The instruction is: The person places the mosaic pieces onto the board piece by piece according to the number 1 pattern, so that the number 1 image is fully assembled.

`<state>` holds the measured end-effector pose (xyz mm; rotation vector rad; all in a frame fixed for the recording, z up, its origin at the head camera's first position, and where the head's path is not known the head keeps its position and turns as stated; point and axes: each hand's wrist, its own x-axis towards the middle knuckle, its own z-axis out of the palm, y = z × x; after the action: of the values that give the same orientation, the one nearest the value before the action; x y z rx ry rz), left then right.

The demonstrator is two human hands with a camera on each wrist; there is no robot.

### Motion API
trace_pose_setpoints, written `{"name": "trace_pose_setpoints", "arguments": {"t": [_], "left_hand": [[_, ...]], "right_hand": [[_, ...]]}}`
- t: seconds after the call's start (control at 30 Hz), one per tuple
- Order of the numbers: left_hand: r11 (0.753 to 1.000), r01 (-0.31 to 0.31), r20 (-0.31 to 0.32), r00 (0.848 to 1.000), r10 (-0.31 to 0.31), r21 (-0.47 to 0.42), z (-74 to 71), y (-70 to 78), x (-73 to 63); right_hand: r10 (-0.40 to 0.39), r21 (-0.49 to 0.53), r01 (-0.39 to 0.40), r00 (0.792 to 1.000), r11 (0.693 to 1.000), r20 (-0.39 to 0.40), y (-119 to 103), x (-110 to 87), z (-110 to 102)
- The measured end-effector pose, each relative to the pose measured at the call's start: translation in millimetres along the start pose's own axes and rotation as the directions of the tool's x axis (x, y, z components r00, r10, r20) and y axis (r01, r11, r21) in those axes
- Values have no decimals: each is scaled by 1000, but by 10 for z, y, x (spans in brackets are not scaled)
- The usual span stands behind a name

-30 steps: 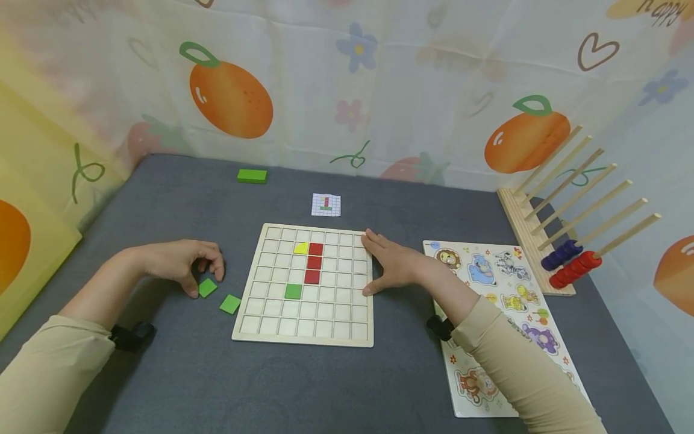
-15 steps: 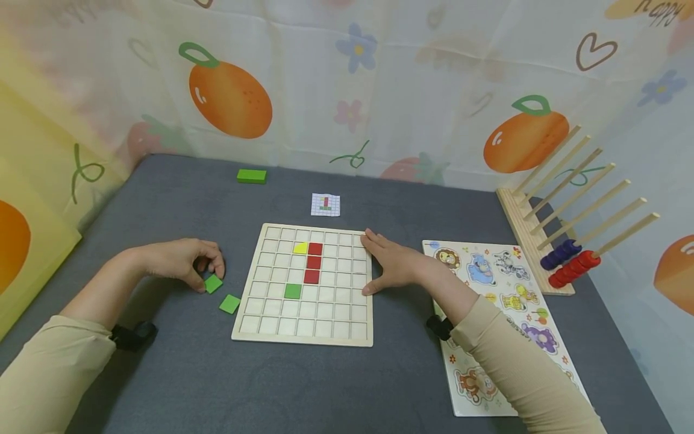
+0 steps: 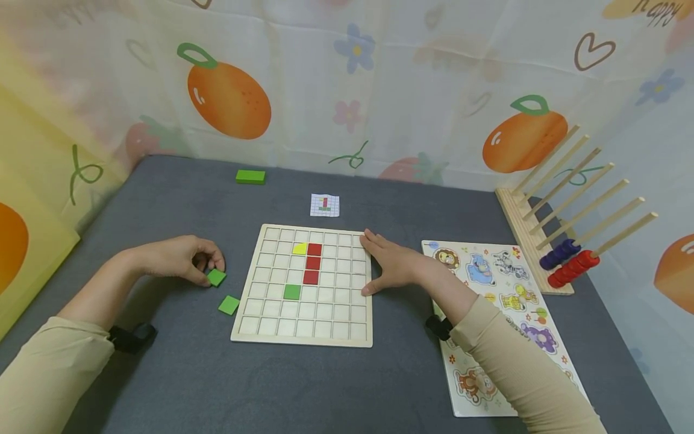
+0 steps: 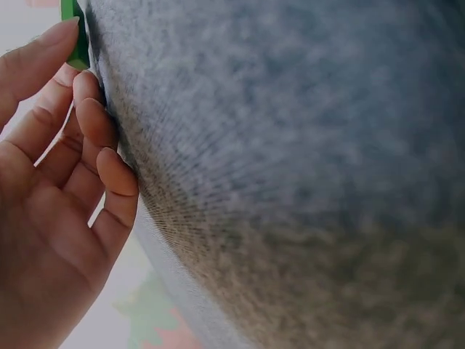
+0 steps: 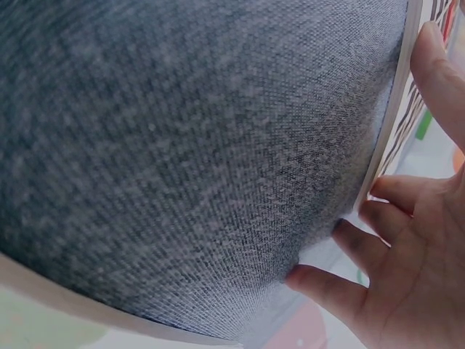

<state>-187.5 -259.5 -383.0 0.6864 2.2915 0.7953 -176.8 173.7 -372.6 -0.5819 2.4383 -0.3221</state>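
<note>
Left of the board, my left hand (image 3: 181, 258) pinches a small green square tile (image 3: 217, 278) at the fingertips, low over the table. In the left wrist view, thumb and index finger meet the tile (image 4: 72, 7), with the other fingers curled loosely. A second green tile (image 3: 229, 305) lies just nearer me. My right hand (image 3: 394, 263) rests against the right edge of the wooden grid board (image 3: 306, 310), fingers and thumb spread along its rim. In the grid sit a yellow triangle (image 3: 299, 248), a column of red tiles (image 3: 311, 263) and a green tile (image 3: 291, 292).
Behind the board lies a paper pattern card (image 3: 325, 205). A green block (image 3: 250, 176) lies at the back. On the right are an animal puzzle board (image 3: 488, 289), partly under my right forearm, and a pegged wooden stand (image 3: 520, 223) with blue and red beads.
My left hand's green tile has shifted a little away from me and to the right, towards the board. My right hand has stayed at the board's edge.
</note>
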Motion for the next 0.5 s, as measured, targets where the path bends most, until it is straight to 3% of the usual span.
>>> {"name": "trace_pose_setpoints", "arguments": {"t": [0.5], "left_hand": [[994, -15, -40, 999, 19, 105, -35, 269, 149]], "right_hand": [[-5, -5, 5, 1000, 1000, -4, 17, 14, 11]]}}
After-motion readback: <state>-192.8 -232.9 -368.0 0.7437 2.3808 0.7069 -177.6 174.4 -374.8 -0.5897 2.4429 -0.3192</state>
